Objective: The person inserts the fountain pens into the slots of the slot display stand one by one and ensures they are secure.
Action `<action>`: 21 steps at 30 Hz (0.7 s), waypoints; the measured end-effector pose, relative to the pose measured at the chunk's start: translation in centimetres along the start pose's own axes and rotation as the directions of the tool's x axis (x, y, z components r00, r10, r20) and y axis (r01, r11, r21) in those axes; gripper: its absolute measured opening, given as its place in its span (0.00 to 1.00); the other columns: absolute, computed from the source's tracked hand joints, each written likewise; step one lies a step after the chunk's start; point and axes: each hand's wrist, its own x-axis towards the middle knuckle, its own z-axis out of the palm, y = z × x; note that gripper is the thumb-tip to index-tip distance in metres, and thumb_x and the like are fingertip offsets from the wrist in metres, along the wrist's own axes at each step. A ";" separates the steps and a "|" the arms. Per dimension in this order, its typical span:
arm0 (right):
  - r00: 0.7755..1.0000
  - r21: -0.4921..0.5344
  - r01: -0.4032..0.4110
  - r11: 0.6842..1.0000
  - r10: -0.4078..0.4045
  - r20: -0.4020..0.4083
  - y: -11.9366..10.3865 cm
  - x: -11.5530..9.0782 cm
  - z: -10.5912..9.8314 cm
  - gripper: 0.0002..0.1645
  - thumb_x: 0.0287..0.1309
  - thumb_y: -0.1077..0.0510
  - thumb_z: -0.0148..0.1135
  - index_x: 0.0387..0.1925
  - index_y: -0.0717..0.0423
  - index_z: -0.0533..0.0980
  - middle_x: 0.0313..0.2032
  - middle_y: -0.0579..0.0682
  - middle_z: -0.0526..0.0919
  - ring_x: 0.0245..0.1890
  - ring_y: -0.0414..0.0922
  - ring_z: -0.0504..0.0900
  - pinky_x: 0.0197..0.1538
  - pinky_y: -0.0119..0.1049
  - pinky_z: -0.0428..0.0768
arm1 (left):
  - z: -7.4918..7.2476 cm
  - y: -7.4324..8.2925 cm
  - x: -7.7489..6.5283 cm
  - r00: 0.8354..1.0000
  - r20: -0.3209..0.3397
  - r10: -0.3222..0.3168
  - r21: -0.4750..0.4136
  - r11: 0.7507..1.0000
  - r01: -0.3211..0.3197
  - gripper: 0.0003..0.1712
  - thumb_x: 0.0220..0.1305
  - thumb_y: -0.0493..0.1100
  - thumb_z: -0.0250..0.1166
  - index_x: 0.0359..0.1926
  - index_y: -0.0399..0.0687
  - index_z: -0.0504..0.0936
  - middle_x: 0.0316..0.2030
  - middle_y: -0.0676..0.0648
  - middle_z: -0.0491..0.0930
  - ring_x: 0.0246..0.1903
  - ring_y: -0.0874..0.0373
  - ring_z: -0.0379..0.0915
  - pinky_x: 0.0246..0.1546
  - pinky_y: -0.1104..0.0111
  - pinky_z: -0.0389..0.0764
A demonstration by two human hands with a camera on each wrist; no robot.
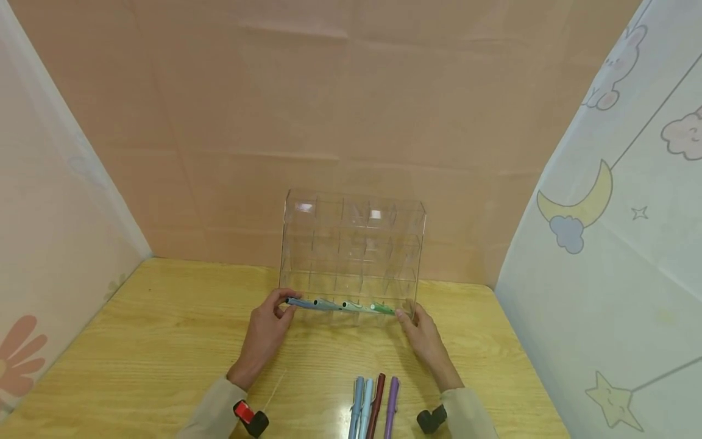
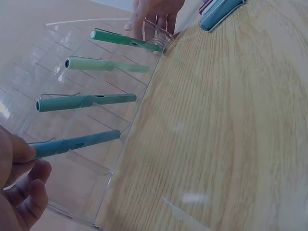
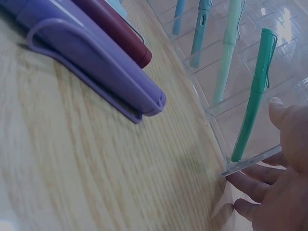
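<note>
A clear plastic rack [image 1: 353, 227] with rows of compartments stands on the table. In its lowest row, several pens lean side by side: a blue pen [image 2: 79, 142], a teal pen [image 2: 86, 101], a pale green pen [image 2: 98, 65] and a green pen [image 3: 251, 101]. My left hand [image 1: 264, 332], at the rack's lower left corner, pinches the capped end of the blue pen between thumb and fingers. At the opposite corner my right hand [image 1: 428, 344] grips the rack's side, thumb in front beside the green pen and fingers around the outer edge.
Nearer me on the wooden table [image 1: 181, 341] lie several loose pens: a greyish-blue pen [image 1: 356, 405], a light blue pen [image 1: 365, 405], a dark red pen [image 1: 376, 402] and a purple pen [image 1: 392, 405]. Behind the rack hangs an orange-brown cloth [image 1: 351, 110]; printed pale sheets [image 1: 598, 274] flank the table.
</note>
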 end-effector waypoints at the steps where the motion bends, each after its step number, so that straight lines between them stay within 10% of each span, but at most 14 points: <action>1: 1.000 0.002 -0.004 1.000 0.004 -0.001 0.0 0.0 0.0 0.47 0.82 0.36 0.50 0.83 0.64 0.54 0.81 0.69 0.58 0.79 0.73 0.60 0.77 0.71 0.63 | -0.1 0.0 0.0 1.000 0.001 -0.004 0.003 1.000 0.004 0.15 0.76 0.37 0.66 0.59 0.54 0.82 0.58 0.44 0.88 0.22 0.64 0.64 0.20 0.74 0.64; 21: 1.000 -0.018 -0.007 1.000 0.007 0.000 0.0 0.0 0.0 0.46 0.82 0.38 0.50 0.82 0.66 0.54 0.81 0.70 0.56 0.79 0.74 0.59 0.77 0.70 0.62 | -0.1 0.0 -0.1 1.000 0.020 -0.021 0.013 1.000 0.021 0.14 0.77 0.37 0.64 0.59 0.56 0.82 0.24 0.49 0.76 0.17 0.63 0.61 0.18 0.73 0.62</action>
